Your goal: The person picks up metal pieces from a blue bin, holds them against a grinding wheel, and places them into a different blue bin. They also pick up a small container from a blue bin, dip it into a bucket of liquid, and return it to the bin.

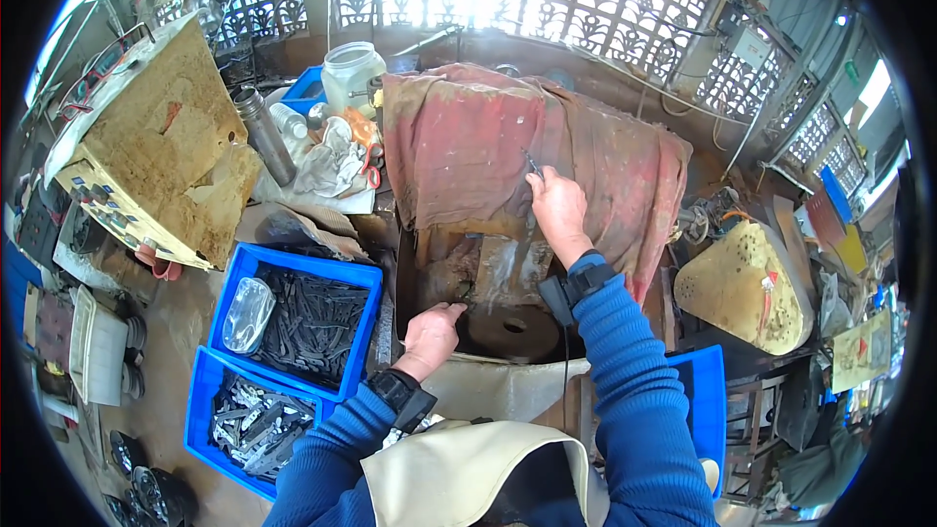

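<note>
My right hand [561, 210] is raised in front of a stained red cloth [468, 151]. Its fingers pinch a slim dark metal piece [531, 164] that points up and away. Lower and to the left, my left hand [431, 340] is closed at the near left rim of an open basin, and a small dark bit shows by its fingertips, too small to name. Between and below the hands lies a round brown grinding wheel [512, 329] with a hole in its middle. Behind it, wet grimy boards [498, 273] stand under the cloth's hanging edge.
On the left, a blue crate [376, 283] holds many dark strips and a clear plastic container [248, 315]. A second blue crate [200, 400] holds shinier metal pieces. A third blue crate [712, 400] sits right. A steel flask [264, 135] and plastic jar [353, 76] stand behind.
</note>
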`<state>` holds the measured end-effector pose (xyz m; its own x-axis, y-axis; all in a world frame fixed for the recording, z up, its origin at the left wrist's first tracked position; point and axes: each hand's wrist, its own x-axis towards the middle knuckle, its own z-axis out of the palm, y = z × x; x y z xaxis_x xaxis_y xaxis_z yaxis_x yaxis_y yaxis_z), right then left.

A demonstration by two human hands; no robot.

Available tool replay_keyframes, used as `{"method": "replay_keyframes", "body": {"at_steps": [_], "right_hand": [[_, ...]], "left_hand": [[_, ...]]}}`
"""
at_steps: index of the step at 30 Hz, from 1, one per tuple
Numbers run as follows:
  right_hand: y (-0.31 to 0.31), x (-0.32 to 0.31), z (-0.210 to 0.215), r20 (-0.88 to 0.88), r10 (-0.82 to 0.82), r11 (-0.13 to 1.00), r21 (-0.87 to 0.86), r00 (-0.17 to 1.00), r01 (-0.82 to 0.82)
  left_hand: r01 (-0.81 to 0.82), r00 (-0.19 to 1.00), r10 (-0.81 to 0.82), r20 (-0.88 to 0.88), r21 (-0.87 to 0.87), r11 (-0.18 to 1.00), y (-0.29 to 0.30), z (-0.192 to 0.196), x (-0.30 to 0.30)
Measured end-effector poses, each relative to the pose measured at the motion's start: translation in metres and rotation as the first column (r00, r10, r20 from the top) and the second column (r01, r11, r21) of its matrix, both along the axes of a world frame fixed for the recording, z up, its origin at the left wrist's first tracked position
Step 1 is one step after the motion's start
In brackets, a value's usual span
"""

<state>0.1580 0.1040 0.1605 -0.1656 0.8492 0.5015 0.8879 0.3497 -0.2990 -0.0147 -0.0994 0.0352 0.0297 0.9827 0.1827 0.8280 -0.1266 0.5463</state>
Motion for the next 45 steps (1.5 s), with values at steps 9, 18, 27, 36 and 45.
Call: {"method": "replay_keyframes", "body": {"at_steps": [9,18,27,36,45], "right_hand": [[0.0,-0.001,0.002,-0.009,-0.026,0.999,-0.032,1.0,0.026],[0.0,-0.003,0.003,-0.019,-0.028,0.998,-0.049,0.999,0.027],[-0.002,-0.008,0.004,-0.008,-0.047,0.997,-0.058,0.999,0.046],[-0.006,-0.011,0.012,0.018,-0.052,0.995,-0.085,0.998,0.054],[-0.004,-0.012,0.01,0.038,-0.05,0.992,-0.114,0.998,0.054]], "left_hand": [[0.003,1.0,-0.002,-0.013,0.025,1.0,-0.001,0.001,0.003],[0.02,0.999,-0.018,-0.042,0.039,0.999,0.001,-0.003,0.0],[0.041,0.999,-0.04,-0.028,0.056,0.998,0.0,-0.003,-0.005],[0.05,0.998,-0.049,-0.027,0.044,0.998,-0.001,-0.001,-0.008],[0.063,0.998,-0.063,0.021,0.022,0.998,-0.003,0.002,-0.007]]}}
